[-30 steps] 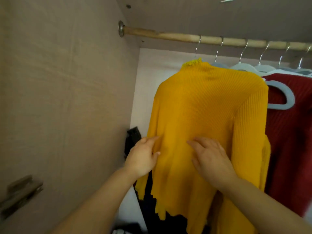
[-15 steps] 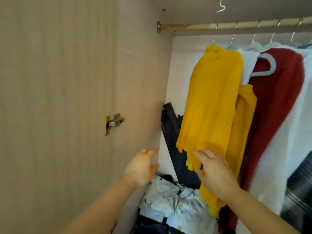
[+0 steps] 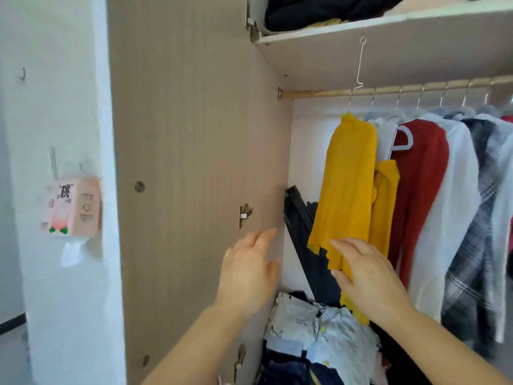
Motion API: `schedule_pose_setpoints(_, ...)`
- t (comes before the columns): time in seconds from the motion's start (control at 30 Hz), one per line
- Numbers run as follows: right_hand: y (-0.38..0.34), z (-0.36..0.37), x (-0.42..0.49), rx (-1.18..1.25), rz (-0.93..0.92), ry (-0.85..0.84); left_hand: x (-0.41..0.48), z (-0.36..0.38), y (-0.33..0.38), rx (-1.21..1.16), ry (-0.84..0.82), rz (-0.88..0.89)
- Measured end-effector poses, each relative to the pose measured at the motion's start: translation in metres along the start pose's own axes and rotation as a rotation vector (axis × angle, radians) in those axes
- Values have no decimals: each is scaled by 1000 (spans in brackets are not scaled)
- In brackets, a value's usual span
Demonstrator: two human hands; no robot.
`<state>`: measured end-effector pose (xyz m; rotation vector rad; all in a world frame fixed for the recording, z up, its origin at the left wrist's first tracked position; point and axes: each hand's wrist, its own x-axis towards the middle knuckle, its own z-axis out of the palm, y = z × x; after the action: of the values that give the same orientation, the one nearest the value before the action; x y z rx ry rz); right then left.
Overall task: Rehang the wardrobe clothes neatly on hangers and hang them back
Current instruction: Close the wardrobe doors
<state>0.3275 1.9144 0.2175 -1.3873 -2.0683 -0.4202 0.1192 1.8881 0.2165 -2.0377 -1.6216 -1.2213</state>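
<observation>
Now that both hands have come off it, the wardrobe point(image 3: 194, 134) shows far more of itself than a second ago: its tan side panel, the upper shelf point(image 3: 388, 29) with dark folded clothes, and the wooden rail point(image 3: 388, 91) below it. A row of hung garments fills the rail: a red knit point(image 3: 422, 168), a white top point(image 3: 455, 207) and a plaid shirt point(image 3: 477, 218). Below lies an unsorted heap of pale printed clothes point(image 3: 319, 323).

At the rail's left end hangs the yellow ribbed sweater point(image 3: 347, 184). A second ago it faced the camera with both palms flat on its front; it now hangs edge-on, one sleeve beside the red knit. An empty pale hanger point(image 3: 402, 140) sits between the two.

The left hand point(image 3: 247, 270) is loose, fingers straight, in front of the side panel and apart from the sweater, holding nothing. The right hand point(image 3: 366, 279) is also released, fingers extended at the ragged hem; whether the fingertips touch the knit cannot be told.

I judge the sweater done and let go. The heap on the wardrobe floor looks like the work left, and the spare hanger is the likely next one. A metal hinge point(image 3: 244, 215) sits on the panel.
</observation>
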Motion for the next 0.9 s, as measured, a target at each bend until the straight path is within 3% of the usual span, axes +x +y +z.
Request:
schedule_pose_setpoints(0.2, -87, -37, -43, 4, 60, 69, -62, -86, -11, -67, 50, 237)
schedule_pose_setpoints(0.33, -129, -67, -64, -20, 80, 74, -86, -133, -23, -93, 285, 403)
schedule_pose_setpoints(0.47, -154, -93, -75, -48, 94, 70, -80, -160, -40, -169, 513, 174)
schedule_pose_setpoints(0.53, -161, -102, -77, -53, 104, 72, -72, -167, -49, -209, 474, 9)
schedule_pose_setpoints(0.6, -164, -108, -80, -68, 101, 63, -65, -165, -56, -260, 319, -77)
schedule_pose_setpoints(0.7, -164, -113, -86, -77, 108, 59, -64, -157, -58, -298, 177, -48)
schedule_pose_setpoints(0.9, -156, -122, -87, -97, 79, 67, -64, -150, -48, -314, 211, 9)
